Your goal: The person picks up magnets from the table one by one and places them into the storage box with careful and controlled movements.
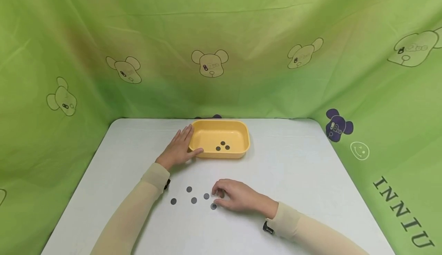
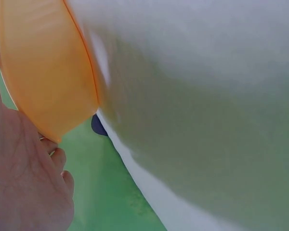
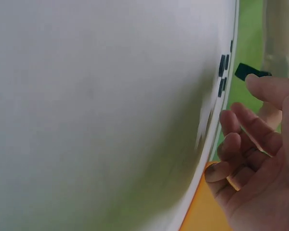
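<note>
A yellow rectangular basin [image 1: 214, 155] stands at the back of the table, with 3 small dark round discs [image 1: 222, 143] on its floor. My left hand [image 1: 177, 149] rests against the basin's left end, its fingers straight along that side and the thumb at the front corner. Several more discs [image 1: 189, 189] lie scattered on the cloth in front. Over the rightmost of these, a disc [image 1: 213, 206] by the thumb tip, hovers my right hand [image 1: 238, 195]. Its fingers are loosely bent with a gap to the thumb, and nothing shows between them in the right wrist view.
A white cloth covers the table [image 1: 283, 170]. Green printed curtains [image 1: 255, 86] hang behind it and along both sides. Each sleeve has a black strap [image 1: 268, 227] at the wrist.
</note>
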A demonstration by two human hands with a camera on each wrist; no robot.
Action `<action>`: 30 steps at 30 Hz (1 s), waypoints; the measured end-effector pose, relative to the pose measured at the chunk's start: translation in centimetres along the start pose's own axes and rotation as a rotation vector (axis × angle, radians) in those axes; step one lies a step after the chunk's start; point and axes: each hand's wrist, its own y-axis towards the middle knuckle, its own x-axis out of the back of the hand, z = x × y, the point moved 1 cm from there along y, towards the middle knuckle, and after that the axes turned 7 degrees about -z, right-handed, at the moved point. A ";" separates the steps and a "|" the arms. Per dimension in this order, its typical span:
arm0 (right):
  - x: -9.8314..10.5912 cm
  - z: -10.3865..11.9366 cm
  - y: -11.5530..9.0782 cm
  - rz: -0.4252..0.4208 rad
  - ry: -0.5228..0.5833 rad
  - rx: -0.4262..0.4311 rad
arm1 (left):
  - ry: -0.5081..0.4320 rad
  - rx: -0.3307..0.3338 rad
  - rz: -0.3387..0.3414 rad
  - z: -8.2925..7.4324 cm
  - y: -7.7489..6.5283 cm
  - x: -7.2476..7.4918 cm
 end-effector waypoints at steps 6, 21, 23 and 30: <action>-0.4 0.4 0.0 0.050 -0.016 -0.034 | -0.001 0.004 0.000 0.0 0.0 0.0; -0.6 0.9 0.3 0.092 -0.063 -0.005 | -0.003 -0.006 -0.009 0.1 0.1 0.0; -0.6 0.9 0.4 0.101 -0.071 -0.008 | -0.002 -0.003 -0.004 0.1 0.1 -0.1; -0.6 1.3 0.6 0.123 -0.066 -0.009 | -0.006 0.002 -0.004 0.1 0.1 -0.1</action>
